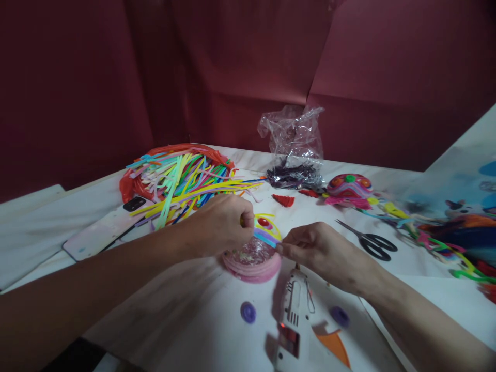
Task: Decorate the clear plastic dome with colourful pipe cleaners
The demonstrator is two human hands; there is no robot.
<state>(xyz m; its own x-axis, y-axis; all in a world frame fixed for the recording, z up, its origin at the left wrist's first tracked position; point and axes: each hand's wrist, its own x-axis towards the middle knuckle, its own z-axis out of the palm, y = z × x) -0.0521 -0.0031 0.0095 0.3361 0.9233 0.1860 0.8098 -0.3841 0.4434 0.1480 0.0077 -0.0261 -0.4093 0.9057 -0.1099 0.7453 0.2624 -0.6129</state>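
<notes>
A rounded craft piece [251,271] sits on the table in front of me, with pink pipe cleaner coiled round its base and a shiny see-through top. Yellow pipe cleaner [273,225] loops round a red oval on its far side. Between my hands, a light blue and purple pipe cleaner strip [265,238] lies across the piece. My left hand [227,225] is closed at the strip's left end, its fingertips partly hidden. On the other end, the thumb and fingers of my right hand [315,250] pinch the blue tip.
Near me lie a white glue gun [295,310] with an orange trigger and two purple coils [248,312]. Black scissors [372,243] rest at right, near a finished-looking pink mask shape [350,190]. Left are a phone [104,227] and many pipe cleaners [182,178]; behind, a plastic bag [296,150].
</notes>
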